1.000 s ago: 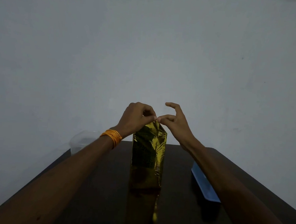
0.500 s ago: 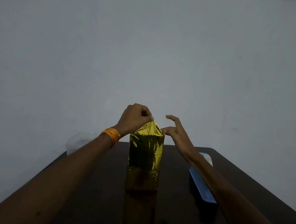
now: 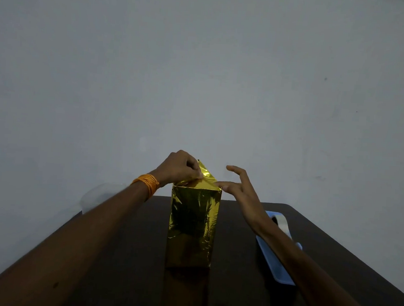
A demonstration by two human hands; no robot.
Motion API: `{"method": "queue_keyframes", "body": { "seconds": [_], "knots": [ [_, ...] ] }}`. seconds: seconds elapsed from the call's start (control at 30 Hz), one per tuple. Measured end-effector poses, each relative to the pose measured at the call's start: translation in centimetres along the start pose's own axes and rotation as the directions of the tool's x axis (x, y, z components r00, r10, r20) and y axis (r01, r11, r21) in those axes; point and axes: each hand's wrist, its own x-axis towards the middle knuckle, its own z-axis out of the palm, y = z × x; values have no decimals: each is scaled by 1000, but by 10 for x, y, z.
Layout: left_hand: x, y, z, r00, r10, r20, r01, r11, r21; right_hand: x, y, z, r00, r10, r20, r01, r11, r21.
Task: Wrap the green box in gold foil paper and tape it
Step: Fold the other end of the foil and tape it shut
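**Q:** Where does the tall box wrapped in shiny gold foil paper [image 3: 192, 224] stand?

**A:** Upright, mid dark wooden table [image 3: 122, 254]. I have the left hand [image 3: 179, 168] curled, pinching the peaked top flap [image 3: 205, 174], presumably to hold the fold for creasing. The right hand [image 3: 239, 191] is spread and grips nothing, with one fingertip touching the flap's right corner.

**Q:** Tape?

**A:** The white tape roll [image 3: 281, 219] lies on the light blue tray [image 3: 274, 265], beside the right forearm. Placed handy for sealing, I judge.

The foil paper [image 3: 192, 224] is shiny, crinkled gold; the dark table [image 3: 129, 255] is glossy; the blue tray [image 3: 275, 265] looks smooth plastic.
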Motion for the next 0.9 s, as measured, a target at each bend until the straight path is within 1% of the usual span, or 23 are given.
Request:
{"method": "queue_keyframes", "body": {
  "seconds": [0.07, 0.13, 0.23, 0.33, 0.47, 0.57, 0.63, 0.7, 0.73, 0.83, 0.9],
  "knots": [
    [-1, 0, 2, 1000, 16, 10, -16, 998, 56, 0, 2, 1, 1000, -3, -9, 3, 1000, -4],
    [-2, -2, 5, 1000, 27, 12, -28, 997, 70, 0, 2, 3, 1000, -7, -20, 7, 1000, -2],
    [-4, -5, 7, 1000, 10, -17, -9, 1000, 18, 0, 0, 3, 1000, 0, -27, 0, 1000, 6],
    [-5, -9, 6, 1000, -3, -18, 2, 1000, -14, 1, -3, 4, 1000, 17, -14, -17, 1000, 19],
    [-2, -13, 2, 999, -40, 0, 40, 998, -52, 8, -1, 10, 999, 50, -17, -48, 993, 107],
    [0, -15, 1, 998, -54, 18, 55, 996, -66, 18, -3, 12, 990, 117, -75, -99, 973, 209],
    [-1, -13, 2, 998, -59, 17, 60, 996, -69, 26, -8, 14, 983, 179, -42, -163, 955, 247],
    [-2, -12, 1, 998, -63, 11, 64, 996, -64, 35, -11, 20, 970, 244, 20, -241, 939, 244],
    [-2, -12, 1, 998, -66, 8, 67, 996, -60, 40, -11, 24, 959, 282, 29, -280, 929, 242],
    [-3, -13, 1, 997, -72, -3, 72, 996, -52, 50, -12, 34, 925, 380, 13, -368, 888, 275],
    [-4, -14, 1, 998, -69, -9, 69, 997, -45, 52, -11, 37, 913, 407, 11, -391, 869, 303]
  ]
}}
